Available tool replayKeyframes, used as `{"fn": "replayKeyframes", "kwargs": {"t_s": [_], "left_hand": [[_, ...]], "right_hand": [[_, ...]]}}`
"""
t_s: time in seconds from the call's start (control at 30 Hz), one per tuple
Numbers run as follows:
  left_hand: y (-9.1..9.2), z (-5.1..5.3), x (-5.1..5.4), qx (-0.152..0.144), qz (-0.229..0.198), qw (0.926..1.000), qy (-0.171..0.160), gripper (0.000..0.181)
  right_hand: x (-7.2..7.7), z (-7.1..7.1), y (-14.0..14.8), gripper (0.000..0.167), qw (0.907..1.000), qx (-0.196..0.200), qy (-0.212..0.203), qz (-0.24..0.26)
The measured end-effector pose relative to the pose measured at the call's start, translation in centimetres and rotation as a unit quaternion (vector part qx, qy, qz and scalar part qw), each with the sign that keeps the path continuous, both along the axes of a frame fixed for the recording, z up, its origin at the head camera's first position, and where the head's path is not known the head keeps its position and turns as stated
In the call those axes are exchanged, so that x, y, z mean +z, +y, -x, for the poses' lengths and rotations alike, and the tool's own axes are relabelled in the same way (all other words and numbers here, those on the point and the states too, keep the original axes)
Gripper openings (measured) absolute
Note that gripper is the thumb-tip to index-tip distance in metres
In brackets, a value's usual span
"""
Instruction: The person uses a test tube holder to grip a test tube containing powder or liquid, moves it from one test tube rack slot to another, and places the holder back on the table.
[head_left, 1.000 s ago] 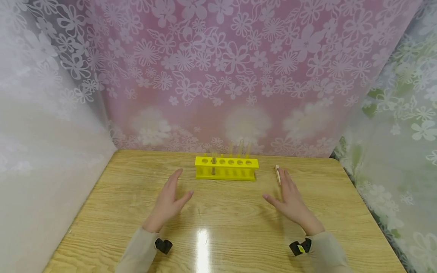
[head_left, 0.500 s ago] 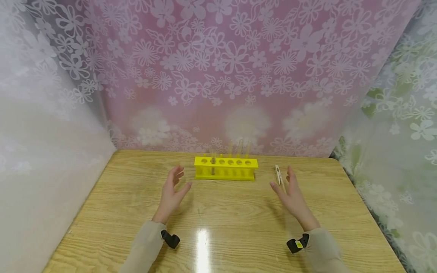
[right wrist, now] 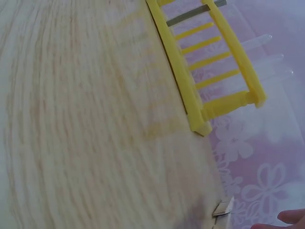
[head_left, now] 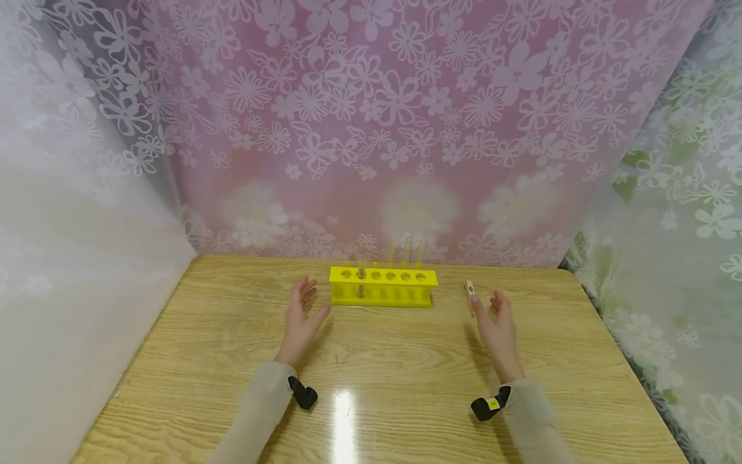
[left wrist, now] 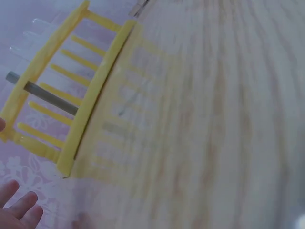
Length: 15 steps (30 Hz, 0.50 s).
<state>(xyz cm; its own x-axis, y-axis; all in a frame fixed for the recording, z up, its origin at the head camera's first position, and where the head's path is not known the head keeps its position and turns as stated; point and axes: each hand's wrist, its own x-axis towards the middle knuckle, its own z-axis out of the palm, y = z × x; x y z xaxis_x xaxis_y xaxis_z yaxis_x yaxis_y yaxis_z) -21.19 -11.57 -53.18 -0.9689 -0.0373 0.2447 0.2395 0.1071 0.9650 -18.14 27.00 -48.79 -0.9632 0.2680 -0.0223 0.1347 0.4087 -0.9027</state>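
A yellow test tube rack [head_left: 382, 277] stands at the back middle of the table, with a dark-filled tube [head_left: 361, 287] in its second hole from the left and several clear tubes [head_left: 408, 250] upright at its back right. My left hand [head_left: 301, 325] is just left of the rack, fingers relaxed, holding nothing; its fingertips show at the lower left in the left wrist view. A wooden clamp [head_left: 470, 296] lies right of the rack. Beside it hovers my right hand [head_left: 498, 332], fingers loosely bent and empty, the thumb overlapping the clamp in the head view; whether they touch I cannot tell.
The wooden table [head_left: 382, 361] has a bright reflection near its front. Behind it hangs a pink floral curtain [head_left: 371, 129], with pale sheets [head_left: 69, 258] on the left and floral cloth [head_left: 684, 258] on the right.
Both hands have turned more upright, the left moving right towards the rack. The right hand has moved off the clamp's lower part, uncovering it, then its thumb has come over the clamp again.
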Motion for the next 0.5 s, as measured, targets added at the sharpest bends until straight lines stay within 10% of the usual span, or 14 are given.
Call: {"fn": "replayKeyframes", "kwargs": {"t_s": [0.5], "left_hand": [[0.7, 2.6, -2.7, 0.004, 0.039, 0.9992, -0.01, 0.089]], "right_hand": [[-3.3, 1.5, -0.3, 0.079, 0.9973, -0.063, 0.014, 0.036]]}}
